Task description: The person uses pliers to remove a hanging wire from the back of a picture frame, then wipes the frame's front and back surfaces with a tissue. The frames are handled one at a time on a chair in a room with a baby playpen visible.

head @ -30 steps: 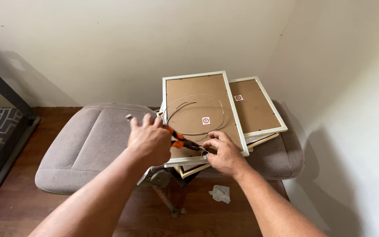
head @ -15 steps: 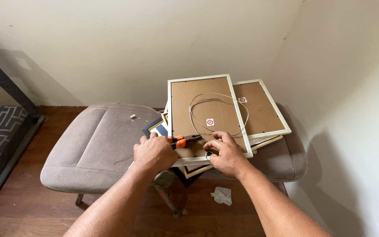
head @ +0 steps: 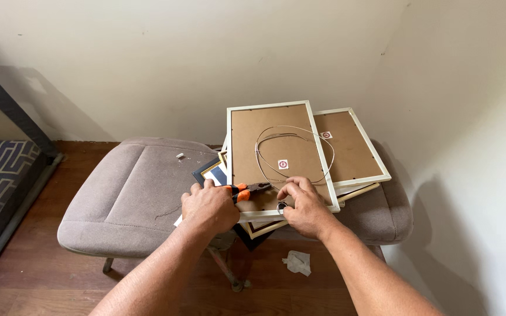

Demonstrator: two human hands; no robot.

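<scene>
Gripping orange pliers (head: 247, 191) in left hand (head: 209, 206), pinching wire (head: 293, 153) end with right hand (head: 304, 206) at near edge of top frame (head: 276, 158) on seat (head: 130, 193); wire lying looped, fastening unfinished.

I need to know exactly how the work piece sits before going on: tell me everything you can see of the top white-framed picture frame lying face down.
The white-framed picture frame lies face down on a stack of other frames atop the grey cushioned seat. Its thin white border surrounds a brown board backing bearing a small square sticker. A loop of thin pale wire rests on the backing. At its near edge, the left hand holds orange-handled pliers, and the right hand presses down on the frame.
</scene>
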